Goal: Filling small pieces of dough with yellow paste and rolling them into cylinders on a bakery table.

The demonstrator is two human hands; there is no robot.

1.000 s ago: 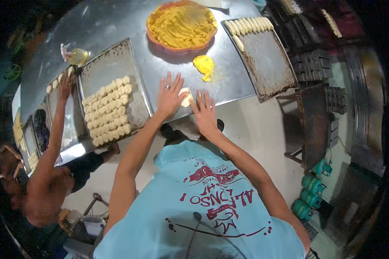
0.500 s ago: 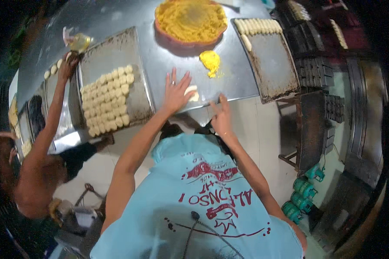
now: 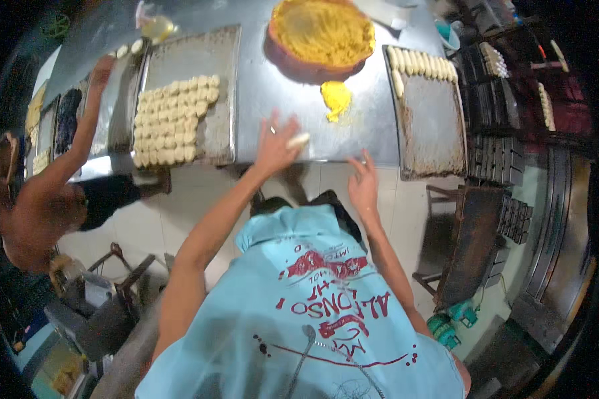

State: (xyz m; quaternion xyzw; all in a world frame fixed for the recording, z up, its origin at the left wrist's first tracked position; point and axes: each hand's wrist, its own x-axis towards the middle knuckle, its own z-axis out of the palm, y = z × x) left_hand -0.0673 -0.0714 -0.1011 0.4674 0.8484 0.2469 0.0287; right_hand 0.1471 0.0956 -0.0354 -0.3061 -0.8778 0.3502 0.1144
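A small pale piece of dough [image 3: 299, 140], rolled into a short log, lies on the metal table [image 3: 259, 73] near its front edge. My left hand [image 3: 277, 145] is over the tabletop with its fingers spread and slightly blurred; its thumb side is right against the dough. Whether the thumb presses on it I cannot tell. To the right, my right hand [image 3: 363, 185] is at the table's front edge, fingers apart, holding nothing. A lump of yellow filling [image 3: 336, 100] sits beyond the dough, and past it stands a wide reddish bowl [image 3: 287, 58] heaped with similar filling.
On the left, a baking tray [image 3: 193, 56] carries rows of round dough pieces [image 3: 173, 126]. The right-hand tray [image 3: 432, 126] has a row of dough logs [image 3: 422, 63] along its far end. A co-worker's arm [image 3: 80, 143] reaches over the table at far left, near a bottle [image 3: 156, 28].
The dough beside my left hand has gone from a flat, wider piece to a narrow roll. My right hand has drawn slightly away to the right, and the whole view has shifted.
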